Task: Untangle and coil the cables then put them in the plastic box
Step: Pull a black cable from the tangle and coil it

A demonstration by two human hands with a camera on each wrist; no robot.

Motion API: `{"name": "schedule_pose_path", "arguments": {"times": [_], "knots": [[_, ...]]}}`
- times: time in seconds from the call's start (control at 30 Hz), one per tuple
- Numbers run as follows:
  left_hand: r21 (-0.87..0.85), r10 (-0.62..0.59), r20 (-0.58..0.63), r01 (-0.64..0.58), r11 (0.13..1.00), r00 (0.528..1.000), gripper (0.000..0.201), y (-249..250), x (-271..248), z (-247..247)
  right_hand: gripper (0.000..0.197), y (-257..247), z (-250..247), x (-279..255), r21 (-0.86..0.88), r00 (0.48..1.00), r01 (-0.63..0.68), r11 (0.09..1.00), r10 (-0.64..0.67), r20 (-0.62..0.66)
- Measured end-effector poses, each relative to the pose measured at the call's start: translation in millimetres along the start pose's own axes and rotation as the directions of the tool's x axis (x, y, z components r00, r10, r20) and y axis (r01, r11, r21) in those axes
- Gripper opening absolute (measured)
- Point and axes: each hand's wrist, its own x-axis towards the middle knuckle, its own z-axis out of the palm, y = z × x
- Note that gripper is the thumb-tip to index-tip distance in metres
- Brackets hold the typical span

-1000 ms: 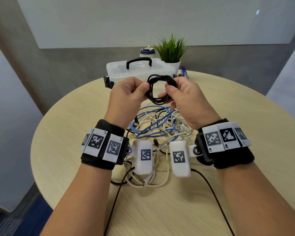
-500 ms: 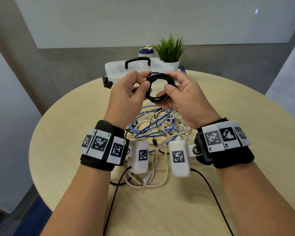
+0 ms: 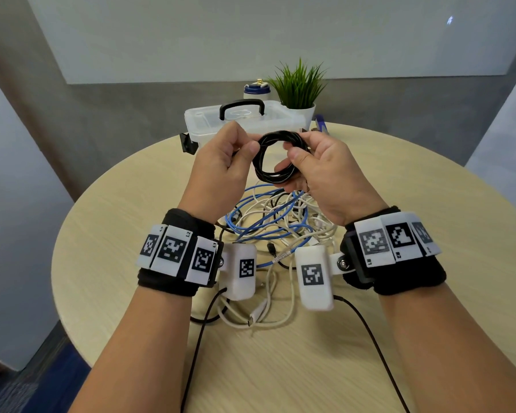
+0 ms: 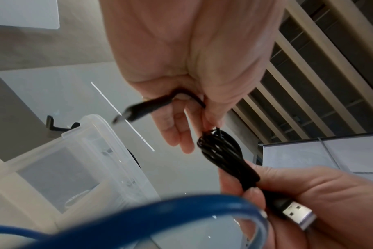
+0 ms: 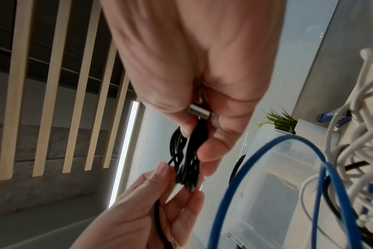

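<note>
A coiled black cable [image 3: 276,158] [image 4: 222,151] [image 5: 186,161] hangs in the air between both hands, above the table's middle. My left hand [image 3: 225,165] [image 4: 181,104] pinches the coil's left side, and the small plug end [image 4: 136,112] sticks out past its fingers. My right hand [image 3: 319,165] [image 5: 199,128] grips the right side together with the silver USB plug [image 4: 296,214] [image 5: 199,112]. Below the hands lies a tangle of blue cable [image 3: 265,222] and white cables [image 3: 310,216]. The clear plastic box [image 3: 245,120] with a black handle stands lidded just beyond the coil.
A potted green plant [image 3: 298,87] and a small blue-capped jar [image 3: 256,90] stand behind the box at the round wooden table's [image 3: 414,204] far edge. More white cable with a plug [image 3: 256,315] trails toward the near side. Thin black wires run off my wrist cameras.
Both hands have lifted the black coil and carried it a little farther away, toward the box. The coil has been turned slightly in the fingers. The tangle has not moved.
</note>
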Motion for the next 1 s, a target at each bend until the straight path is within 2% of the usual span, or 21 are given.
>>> {"name": "schedule_pose_path", "arguments": {"times": [0.13,0.23,0.3,0.4,0.47,0.6,0.7,0.83,1.0], "knots": [[-0.024,-0.062,-0.076,0.060,0.998,0.995,0.014,1,1,-4,0.014,-2,-6,3,0.011,0.992,-0.001,1.000,0.002,-0.123],[0.005,-0.123,-0.047,0.123,0.992,0.991,0.011,-1,3,-10,0.011,-3,-13,4,0.052,0.983,0.011,0.999,-0.001,-0.185],[0.087,-0.132,-0.036,0.135,0.987,0.991,0.009,-2,3,-10,0.010,-4,-12,3,0.103,0.984,0.024,0.994,-0.005,-0.180],[0.226,-0.085,-0.086,0.102,0.969,0.993,0.008,0,3,-10,0.011,-10,-8,0,0.218,0.991,0.041,0.975,-0.011,-0.136],[0.233,-0.065,-0.128,0.094,0.968,0.990,0.009,0,4,-10,0.011,-12,-6,-1,0.270,0.996,0.036,0.962,-0.011,-0.094],[0.062,-0.152,-0.180,0.166,0.984,0.972,0.017,-2,4,-9,0.011,-13,-1,-4,0.296,1.000,0.005,0.955,-0.001,-0.015],[-0.164,-0.232,-0.194,0.201,0.966,0.953,0.019,1,3,-7,0.013,-14,2,-6,0.285,0.999,-0.039,0.958,0.030,0.036],[-0.481,-0.335,-0.104,0.248,0.841,0.936,0.019,6,1,-5,0.014,-13,3,-7,0.248,0.997,-0.070,0.966,0.058,0.053],[-0.603,-0.393,-0.061,0.279,0.747,0.918,0.018,8,1,-4,0.012,-8,4,-5,0.229,0.996,-0.079,0.970,0.066,0.062]]}}
